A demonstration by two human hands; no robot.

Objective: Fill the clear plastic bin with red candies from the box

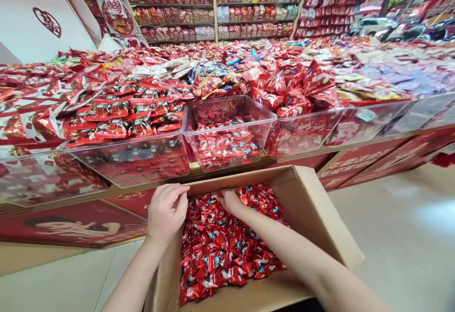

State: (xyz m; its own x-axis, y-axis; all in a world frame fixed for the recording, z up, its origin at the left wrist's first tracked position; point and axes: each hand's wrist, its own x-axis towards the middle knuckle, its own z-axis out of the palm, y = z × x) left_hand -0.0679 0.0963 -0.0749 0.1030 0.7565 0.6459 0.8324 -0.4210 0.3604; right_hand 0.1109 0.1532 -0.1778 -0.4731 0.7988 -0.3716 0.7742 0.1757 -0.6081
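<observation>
An open cardboard box (329, 222) holds a heap of small red-wrapped candies (216, 245), some with turquoise and white marks. My left hand (168, 211) is closed over the box's far left corner, thumb and fingers bent around the rim. Inside the box, my right hand (230, 201) reaches into the candies near the far wall. Its fingers are sunk among the wrappers, so their grip is hidden. Just beyond the box stands a clear plastic bin (231, 129), partly filled with similar small red candies.
Clear bins heaped with red and dark packets (124, 113) stand to the left. Larger red packets (295, 87) fill the bin to the right. Stocked shelves (213, 9) rise behind the counter. Tiled floor (401, 236) lies right of the box.
</observation>
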